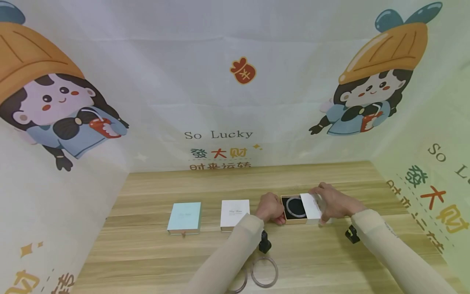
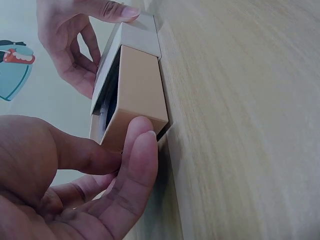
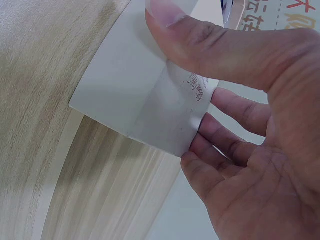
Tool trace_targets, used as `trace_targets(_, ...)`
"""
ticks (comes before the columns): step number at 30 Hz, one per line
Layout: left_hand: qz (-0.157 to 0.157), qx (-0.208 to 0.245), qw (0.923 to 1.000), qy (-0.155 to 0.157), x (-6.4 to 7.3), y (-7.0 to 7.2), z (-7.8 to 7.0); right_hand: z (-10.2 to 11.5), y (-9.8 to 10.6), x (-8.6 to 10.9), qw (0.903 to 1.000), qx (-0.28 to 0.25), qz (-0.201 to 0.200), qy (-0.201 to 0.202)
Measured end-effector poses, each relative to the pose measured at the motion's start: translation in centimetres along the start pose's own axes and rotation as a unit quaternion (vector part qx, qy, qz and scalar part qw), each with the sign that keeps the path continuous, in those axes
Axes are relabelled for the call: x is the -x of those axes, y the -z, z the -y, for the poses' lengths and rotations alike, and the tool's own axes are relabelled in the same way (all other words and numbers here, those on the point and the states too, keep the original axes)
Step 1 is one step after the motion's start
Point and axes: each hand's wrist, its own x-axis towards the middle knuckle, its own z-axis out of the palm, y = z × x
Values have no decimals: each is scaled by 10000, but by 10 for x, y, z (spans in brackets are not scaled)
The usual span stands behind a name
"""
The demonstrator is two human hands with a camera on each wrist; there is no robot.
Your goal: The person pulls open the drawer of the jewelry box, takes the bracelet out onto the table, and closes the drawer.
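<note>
A slide-out jewelry box stands partly open between the two hands. Its orange-tan drawer sticks out leftward from the white sleeve, and a pale bangle lies on the dark lining. My left hand pinches with thumb and finger at the drawer's outer end; what lies between those fingertips is hidden. My right hand grips the sleeve across its width, thumb on one side and fingers along the other, as the right wrist view shows.
Left of the hands sit a white box and a light blue box. Nearer the front lies a bangle, with another bangle partly covered by the left sleeve. A printed cloth hangs behind the wooden table.
</note>
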Motion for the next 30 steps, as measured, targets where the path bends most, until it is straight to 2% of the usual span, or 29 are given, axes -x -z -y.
trace_targets(12,102,203,9997,14,2,6,2,0,2,2,10000,27,-34,76)
trace_targets(30,185,282,9994,67,1,12,6,-1,1,1,9999,48,-41,155)
